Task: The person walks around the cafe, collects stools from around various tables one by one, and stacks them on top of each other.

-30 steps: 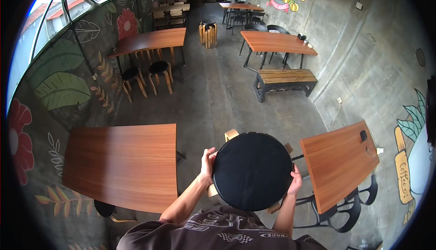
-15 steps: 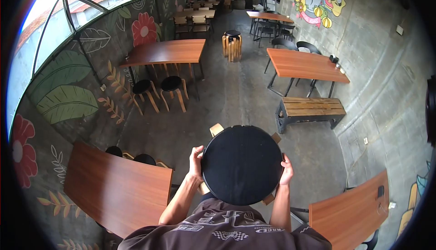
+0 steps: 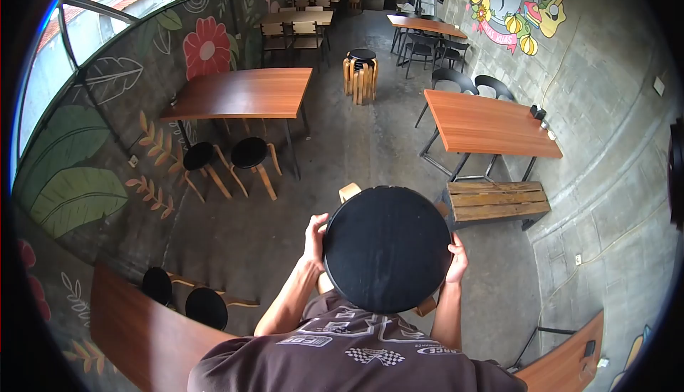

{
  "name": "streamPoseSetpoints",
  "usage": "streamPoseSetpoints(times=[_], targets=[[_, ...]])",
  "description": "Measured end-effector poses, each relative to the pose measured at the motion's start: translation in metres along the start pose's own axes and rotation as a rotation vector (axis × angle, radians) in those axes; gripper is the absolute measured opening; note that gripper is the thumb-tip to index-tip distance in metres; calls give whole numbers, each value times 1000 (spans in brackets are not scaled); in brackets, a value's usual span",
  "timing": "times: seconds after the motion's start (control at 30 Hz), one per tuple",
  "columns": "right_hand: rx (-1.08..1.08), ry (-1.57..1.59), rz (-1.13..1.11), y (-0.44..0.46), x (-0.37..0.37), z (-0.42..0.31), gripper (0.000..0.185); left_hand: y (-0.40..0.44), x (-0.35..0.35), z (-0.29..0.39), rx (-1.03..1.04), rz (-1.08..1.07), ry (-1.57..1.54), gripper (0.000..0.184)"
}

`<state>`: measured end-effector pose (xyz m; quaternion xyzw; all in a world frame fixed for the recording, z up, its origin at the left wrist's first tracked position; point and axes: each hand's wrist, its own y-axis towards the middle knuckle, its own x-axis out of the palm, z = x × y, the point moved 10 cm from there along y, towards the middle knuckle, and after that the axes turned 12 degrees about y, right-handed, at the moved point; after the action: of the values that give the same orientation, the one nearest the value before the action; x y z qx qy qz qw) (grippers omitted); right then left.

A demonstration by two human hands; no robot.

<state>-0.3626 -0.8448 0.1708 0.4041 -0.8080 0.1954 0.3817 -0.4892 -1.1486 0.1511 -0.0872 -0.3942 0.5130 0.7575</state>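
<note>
A stool (image 3: 387,249) with a round black seat and light wooden legs is held up in front of my chest, seat facing me. My left hand (image 3: 314,242) grips the seat's left rim. On the opposite rim, my right hand (image 3: 458,258) is closed with its fingers on the edge. Only short parts of the legs show around the seat; the rest is hidden behind it. Farther ahead on the floor stands a stack of similar stools (image 3: 361,78).
Two black-seated stools (image 3: 249,153) stand by the left table (image 3: 242,94). A nearer table (image 3: 142,328) has two more stools (image 3: 206,309) beside it. To the right are a wooden bench (image 3: 496,202), a long table (image 3: 499,125) and a table corner (image 3: 570,356).
I have moved forward with the stool between my hands; the tables and bench appear closer and the near tables slide lower in view. My grip stays the same.
</note>
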Motion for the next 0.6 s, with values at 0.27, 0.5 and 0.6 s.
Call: streamPoseSetpoints(times=[0.27,0.5,0.6], targets=[[-40,-152,-126,170,40,16,58,149,50,114,-13,-74,55,58],[-54,-122,-69,332,51,42,43,298,80,175,31,-89,43,51],[-7,-141,-91,420,42,59,42,371,94,199,45,-52,25,48]])
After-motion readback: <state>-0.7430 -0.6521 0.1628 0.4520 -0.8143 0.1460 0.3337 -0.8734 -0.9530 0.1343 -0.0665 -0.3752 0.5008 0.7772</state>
